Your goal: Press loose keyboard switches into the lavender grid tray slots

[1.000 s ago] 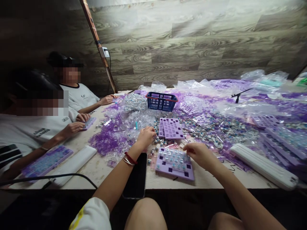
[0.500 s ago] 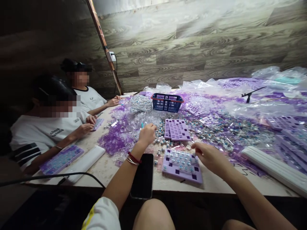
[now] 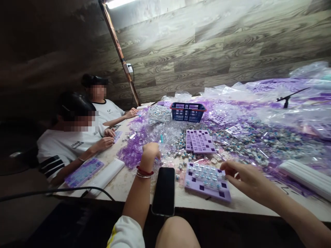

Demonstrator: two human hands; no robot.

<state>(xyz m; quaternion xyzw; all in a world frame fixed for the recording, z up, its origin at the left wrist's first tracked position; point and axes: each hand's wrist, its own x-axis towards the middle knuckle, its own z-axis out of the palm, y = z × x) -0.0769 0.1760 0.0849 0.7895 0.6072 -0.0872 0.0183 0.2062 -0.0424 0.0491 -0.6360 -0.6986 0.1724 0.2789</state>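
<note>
A light purple keyboard frame (image 3: 209,193) lies near the table's front edge, with clear keycaps (image 3: 207,175) covering its middle and several dark square openings around them. My right hand (image 3: 236,174) is at the frame's far right corner, thumb and forefinger bent together; whatever they pinch is too small to make out. Over loose clear pieces, left of the frame, my left hand (image 3: 151,151) hangs with its fingers curled down. Its fingertips are partly hidden, and I cannot see what they hold. Two more purple frames (image 3: 200,141) lie stacked behind.
A black phone (image 3: 163,191) lies at the front edge between my arms. Heaps of purple pieces (image 3: 133,148) and small switches (image 3: 258,137) cover the table around a blue basket (image 3: 188,112). Long white lamps (image 3: 107,177) flank both sides. Two co-workers (image 3: 74,137) sit at the left.
My view has swung left. My left hand has moved left and nearer over the clear pieces, its fingers now pointing down. My right hand remains by the frame's far right corner.
</note>
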